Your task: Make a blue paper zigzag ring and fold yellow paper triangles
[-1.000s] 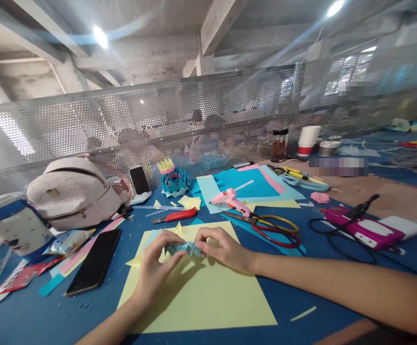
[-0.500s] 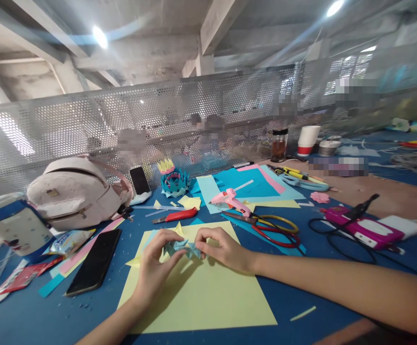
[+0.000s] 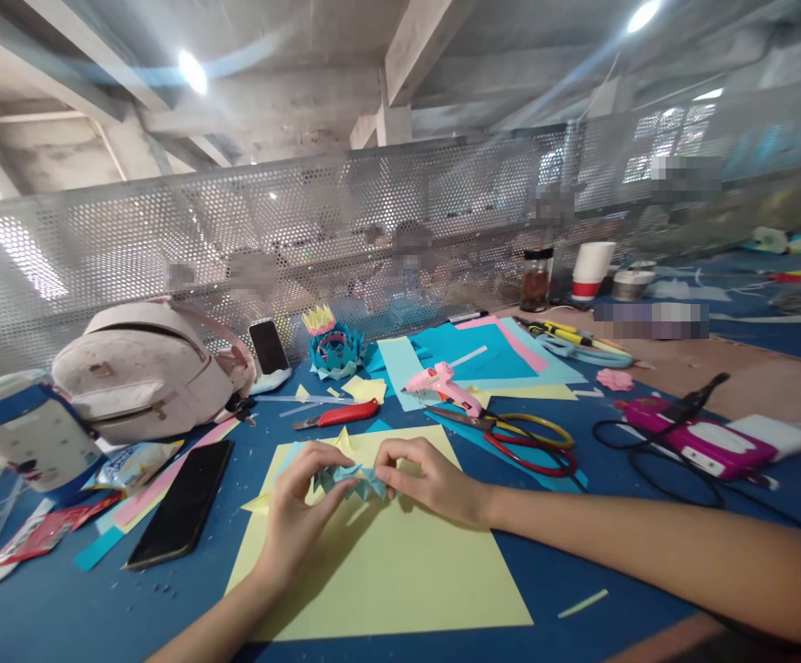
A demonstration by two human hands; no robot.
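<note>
Between my two hands is a light-blue folded paper piece (image 3: 355, 481) with pointed tips, held over a yellow paper sheet (image 3: 400, 580). My left hand (image 3: 304, 497) is closed on its left end, thumb in front and fingers behind. On its right end, my right hand (image 3: 428, 479) pinches with thumb and fingertips. Yellow paper points (image 3: 343, 442) show just behind the piece; whether they are joined to it I cannot tell. Beyond my hands lie a red utility knife (image 3: 345, 414), scissors (image 3: 517, 437) and a pink glue gun (image 3: 442, 385).
At the left stand a pale backpack (image 3: 145, 368) and a phone (image 3: 183, 502). Blue paper flowers (image 3: 335, 350) sit near the perforated metal screen (image 3: 235, 221). Blue and pink sheets (image 3: 490, 354) lie behind the glue gun. To the right is a magenta device (image 3: 704, 442) with black cables.
</note>
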